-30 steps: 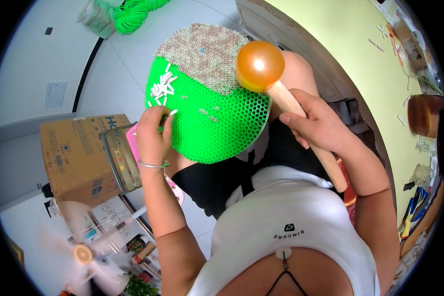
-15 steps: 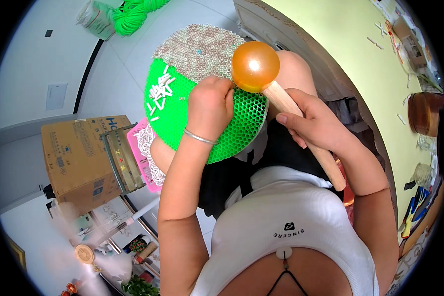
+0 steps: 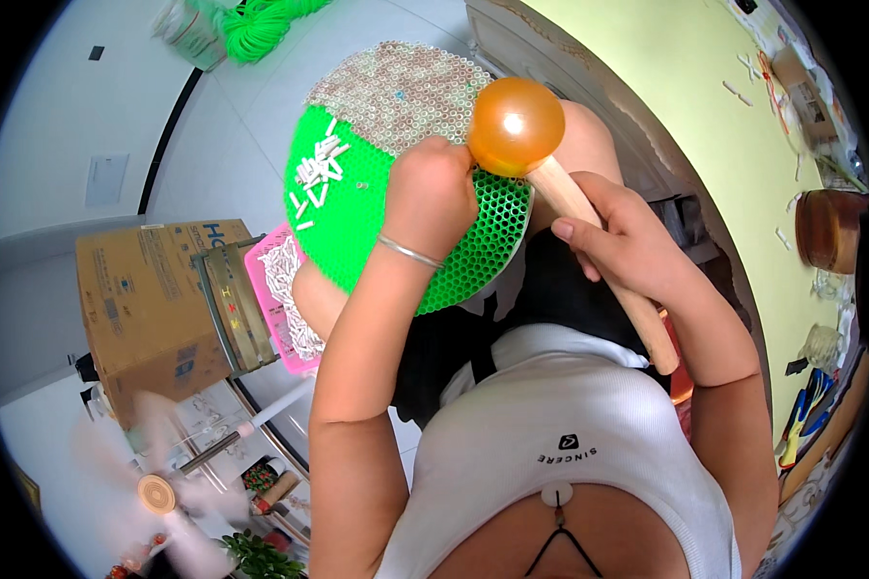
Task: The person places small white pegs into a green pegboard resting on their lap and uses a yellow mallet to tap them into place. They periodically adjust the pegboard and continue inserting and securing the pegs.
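On my lap lies a round green honeycomb board (image 3: 343, 246), its far part packed with short pale tubes (image 3: 391, 96). A heap of loose white tubes (image 3: 321, 169) rests on its left side. My left hand (image 3: 430, 198), a bangle at its wrist, is closed over the board at the edge of the packed area; its fingertips are hidden, so what they pinch cannot be made out. In my right hand (image 3: 616, 236) is the wooden handle of a mallet with a shiny orange ball head (image 3: 517, 125). That head is right beside my left fingers, over the board's right edge.
Left of my knee, a pink basket (image 3: 285, 299) holds many white tubes. Beyond it stand a cardboard box (image 3: 150, 318) and a spinning fan (image 3: 156, 494). A pale yellow table (image 3: 686, 77) curves along the right, with a few tubes and small tools on it.
My left hand, the mallet head and the board have shifted slightly right and away in the picture. Both hands keep their closed grips.
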`<state>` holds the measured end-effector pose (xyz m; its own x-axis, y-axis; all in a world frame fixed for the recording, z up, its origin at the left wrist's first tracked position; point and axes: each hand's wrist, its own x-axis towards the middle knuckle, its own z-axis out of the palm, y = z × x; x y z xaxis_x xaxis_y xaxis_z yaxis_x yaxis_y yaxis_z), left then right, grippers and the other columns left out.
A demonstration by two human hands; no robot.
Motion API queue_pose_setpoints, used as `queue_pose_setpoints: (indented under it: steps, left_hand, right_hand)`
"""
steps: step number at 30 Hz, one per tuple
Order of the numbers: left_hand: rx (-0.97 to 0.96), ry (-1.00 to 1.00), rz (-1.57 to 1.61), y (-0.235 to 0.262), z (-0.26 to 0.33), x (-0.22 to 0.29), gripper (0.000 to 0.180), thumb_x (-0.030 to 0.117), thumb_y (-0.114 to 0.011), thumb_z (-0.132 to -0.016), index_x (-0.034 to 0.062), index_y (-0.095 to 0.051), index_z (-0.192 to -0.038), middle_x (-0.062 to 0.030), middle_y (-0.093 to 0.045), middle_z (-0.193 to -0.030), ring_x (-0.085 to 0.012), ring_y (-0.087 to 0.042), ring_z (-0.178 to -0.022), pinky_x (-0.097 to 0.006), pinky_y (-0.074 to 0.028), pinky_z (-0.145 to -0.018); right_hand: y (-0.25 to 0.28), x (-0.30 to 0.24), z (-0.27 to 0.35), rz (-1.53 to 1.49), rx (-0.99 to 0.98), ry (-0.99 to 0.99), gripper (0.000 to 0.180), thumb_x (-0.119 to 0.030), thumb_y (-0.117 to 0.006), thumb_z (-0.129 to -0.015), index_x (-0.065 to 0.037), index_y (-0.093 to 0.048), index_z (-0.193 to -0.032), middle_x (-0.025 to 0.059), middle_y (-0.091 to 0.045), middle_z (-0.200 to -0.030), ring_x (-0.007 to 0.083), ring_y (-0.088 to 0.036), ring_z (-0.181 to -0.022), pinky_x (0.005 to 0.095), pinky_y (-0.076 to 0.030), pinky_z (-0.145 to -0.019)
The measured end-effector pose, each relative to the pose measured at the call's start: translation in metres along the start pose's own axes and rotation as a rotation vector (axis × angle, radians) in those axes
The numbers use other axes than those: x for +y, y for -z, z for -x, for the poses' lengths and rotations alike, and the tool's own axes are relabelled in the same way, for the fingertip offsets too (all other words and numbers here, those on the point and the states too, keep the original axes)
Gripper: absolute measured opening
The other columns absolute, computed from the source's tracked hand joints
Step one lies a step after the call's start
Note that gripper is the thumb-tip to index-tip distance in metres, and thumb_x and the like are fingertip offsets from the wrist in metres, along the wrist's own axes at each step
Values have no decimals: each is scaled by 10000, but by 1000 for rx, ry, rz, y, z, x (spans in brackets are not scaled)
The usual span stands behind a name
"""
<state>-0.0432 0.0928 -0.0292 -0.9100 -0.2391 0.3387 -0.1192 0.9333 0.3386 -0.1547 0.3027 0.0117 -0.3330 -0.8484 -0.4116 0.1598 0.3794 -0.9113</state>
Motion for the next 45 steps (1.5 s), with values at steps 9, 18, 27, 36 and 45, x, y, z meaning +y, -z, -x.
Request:
queue_pose_setpoints:
  steps: [9, 18, 27, 36, 45]
  left_hand:
    - [335, 351, 145, 37, 49, -23, 156, 120, -759, -790, 49, -728, -926, -127, -688, -781, -274, -665, -708, -372, -517, -659]
    - [340, 284, -201, 60, 55, -111, 137, 68, -720, -777, 51, -737, -912, -121, -650, -895, -315, -623, -842, -405, -506, -746]
    - [182, 154, -404, 36, 30, -118, 73, 71, -705, -755, 53, -674, -819, -106, -605, -820, -316, -589, -832, -432, -492, -703]
    - [251, 228, 493, 18, 22, -7, 66, 45, -721, -789, 51, -696, -851, -106, -670, -822, -305, -615, -791, -396, -492, -717]
    - [201, -60, 181, -11, 5, 3, 87, 33, -725, -736, 41, -673, -805, -119, -621, -760, -321, -581, -743, -412, -463, -689]
  right_hand:
    - [-18, -22, 10, 410, 135, 414, 543, -154, -606, -960, -25, -387, -1439, 191, -665, -993, 294, -649, -775, 381, -515, -765]
    - [-27, -2, -11, 566, 95, 370, 562, -111, -601, -954, -70, -373, -1466, 236, -664, -918, 356, -671, -800, 399, -519, -750]
    - [-25, -6, 1, 1, 94, 45, 538, -118, -577, -975, -75, -386, -1476, 28, -557, -752, 74, -489, -504, 224, -420, -469]
    - [-4, 3, 5, -87, 154, 74, 537, -137, -589, -974, -51, -390, -1466, 17, -549, -742, 74, -487, -508, 226, -421, -483]
    - [3, 7, 9, -106, 174, 99, 544, -125, -596, -969, -41, -388, -1464, 15, -555, -753, 64, -493, -519, 227, -428, -494]
